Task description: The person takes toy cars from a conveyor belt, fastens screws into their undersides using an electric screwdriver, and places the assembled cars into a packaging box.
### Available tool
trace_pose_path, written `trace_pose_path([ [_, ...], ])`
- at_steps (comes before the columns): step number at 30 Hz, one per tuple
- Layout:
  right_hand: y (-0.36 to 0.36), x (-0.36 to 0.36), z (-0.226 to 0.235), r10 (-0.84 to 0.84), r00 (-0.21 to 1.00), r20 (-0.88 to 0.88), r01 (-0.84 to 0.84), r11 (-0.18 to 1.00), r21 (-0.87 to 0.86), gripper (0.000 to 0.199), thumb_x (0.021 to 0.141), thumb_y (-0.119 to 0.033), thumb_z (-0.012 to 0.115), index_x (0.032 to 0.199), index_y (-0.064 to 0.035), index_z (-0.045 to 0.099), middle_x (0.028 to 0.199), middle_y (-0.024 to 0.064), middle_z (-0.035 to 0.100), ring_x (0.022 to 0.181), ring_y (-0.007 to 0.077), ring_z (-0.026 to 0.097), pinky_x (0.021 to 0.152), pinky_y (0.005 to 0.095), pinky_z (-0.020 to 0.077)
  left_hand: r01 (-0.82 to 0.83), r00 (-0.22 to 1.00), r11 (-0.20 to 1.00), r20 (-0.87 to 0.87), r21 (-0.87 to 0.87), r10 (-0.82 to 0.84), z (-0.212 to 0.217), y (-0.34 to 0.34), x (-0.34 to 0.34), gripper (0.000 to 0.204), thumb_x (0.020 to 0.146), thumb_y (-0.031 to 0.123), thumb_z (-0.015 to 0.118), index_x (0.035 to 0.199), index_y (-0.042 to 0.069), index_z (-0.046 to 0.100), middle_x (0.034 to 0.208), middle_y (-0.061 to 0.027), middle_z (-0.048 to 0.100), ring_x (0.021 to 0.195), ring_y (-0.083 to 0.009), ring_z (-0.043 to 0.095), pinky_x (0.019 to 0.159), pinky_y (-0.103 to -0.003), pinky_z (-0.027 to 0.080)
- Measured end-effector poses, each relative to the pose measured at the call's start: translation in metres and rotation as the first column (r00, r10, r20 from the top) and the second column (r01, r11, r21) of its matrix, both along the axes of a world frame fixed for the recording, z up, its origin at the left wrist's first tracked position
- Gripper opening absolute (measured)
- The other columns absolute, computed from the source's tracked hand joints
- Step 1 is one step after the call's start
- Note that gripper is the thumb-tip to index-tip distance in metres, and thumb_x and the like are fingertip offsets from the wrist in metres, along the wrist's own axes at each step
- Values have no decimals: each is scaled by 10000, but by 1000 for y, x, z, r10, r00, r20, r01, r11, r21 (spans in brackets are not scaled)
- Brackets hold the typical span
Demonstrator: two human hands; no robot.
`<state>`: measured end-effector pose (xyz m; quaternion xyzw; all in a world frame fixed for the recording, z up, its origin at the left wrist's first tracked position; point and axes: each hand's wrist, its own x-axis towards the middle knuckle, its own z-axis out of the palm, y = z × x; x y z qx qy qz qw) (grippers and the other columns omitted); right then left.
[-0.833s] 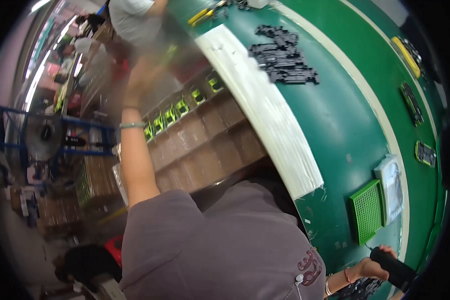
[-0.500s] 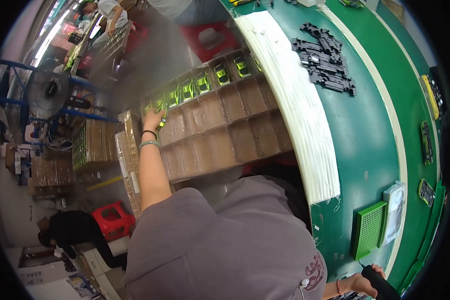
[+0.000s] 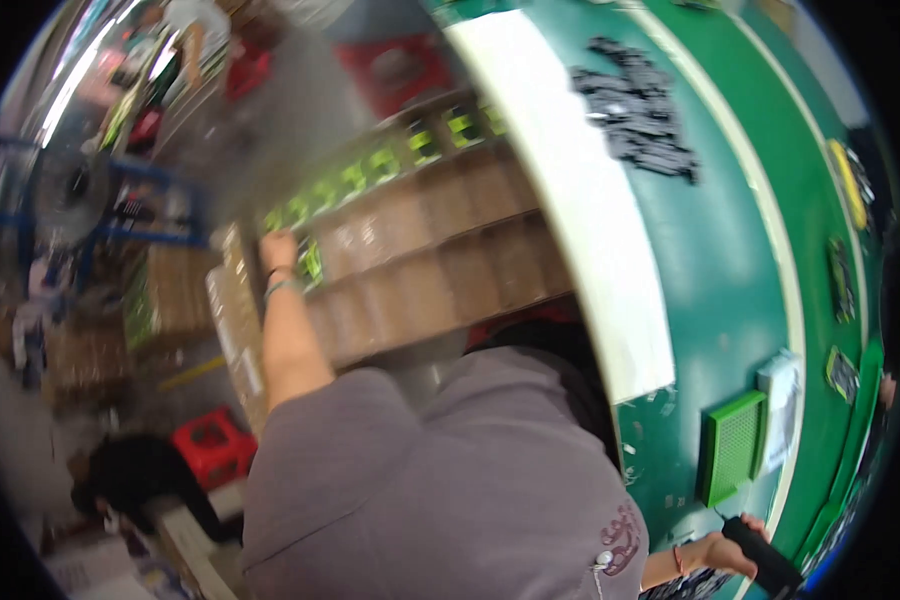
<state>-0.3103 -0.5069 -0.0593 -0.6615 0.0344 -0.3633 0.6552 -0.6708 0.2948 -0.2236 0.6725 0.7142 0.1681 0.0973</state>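
Observation:
A compartment tray [image 3: 440,205] of brownish clear plastic holds several lime-green and black toy cars along its far row. Another toy car [image 3: 311,262] sits at the left end of the middle row. My left hand [image 3: 279,250] is right beside that car at the tray's left end; its fingers are smeared by motion, so their state is unclear. At the lower right, my right hand [image 3: 728,554] is wrapped round a black electric screwdriver [image 3: 762,556], whose thin bit points toward a green perforated tray [image 3: 735,450] on the bench.
A green workbench [image 3: 720,290] runs along the right, with a white sheet [image 3: 610,270] on its edge and black chassis parts [image 3: 635,110] beyond. Red stools [image 3: 213,447], a fan [image 3: 70,185], stacked cartons [image 3: 175,295] and a crouching person [image 3: 140,475] are to the left.
My left hand has shifted slightly left, off the car at the middle row's left end, which now shows more fully. The whole view has swung a little. My right hand keeps the screwdriver.

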Motion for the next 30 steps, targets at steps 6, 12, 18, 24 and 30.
trace_pose_path([
  [6, 61, -10, -8, -6, 999, -37, 8, 998, 67, 846, 656, -824, 353, 913, -26, 469, 664, 77, 484, 565, 165, 466, 521, 269, 407, 391, 825, 760, 168, 518, -539, 80, 45, 105, 226, 841, 219, 591, 866, -1, 640, 766, -75, 643, 700, -142, 577, 658, -287, 470],
  [12, 72, -19, 6, -9, 1000, 4, 9, 1000, 16, 831, 641, -826, 374, 875, -30, 417, 649, 74, 444, 548, 172, 458, 516, 276, 410, 861, -248, -102, 235, 499, -940, 302, -235, 361, 153, 811, 86, 610, 763, -9, 501, 730, -54, 497, 677, -146, 490, 608, -243, 398],
  [18, 78, -18, 9, -25, 999, 32, 23, 998, 63, 821, 641, -819, 376, 885, -37, 425, 649, 74, 465, 535, 168, 473, 513, 279, 419, 597, -717, -801, -412, 54, -562, 423, -423, 361, 410, 785, 409, 601, 654, 31, 514, 584, -62, 488, 490, -180, 474, 424, -294, 346],
  [24, 73, -16, 9, -41, 999, 5, 40, 991, 126, 849, 626, -841, 359, 868, -31, 430, 644, 68, 462, 556, 159, 475, 528, 279, 420, 569, -730, -820, -426, 56, -535, 435, -448, 374, 377, 781, 386, 610, 696, 27, 529, 598, -59, 497, 482, -176, 480, 415, -289, 361],
  [30, 71, -17, 12, 9, 1000, -27, -5, 986, 166, 830, 642, -838, 364, 870, -42, 431, 642, 75, 474, 560, 166, 481, 528, 269, 407, 541, -741, -840, -447, 43, -501, 448, -481, 377, 343, 777, 358, 620, 747, 23, 549, 615, -55, 508, 473, -171, 488, 405, -282, 379],
])
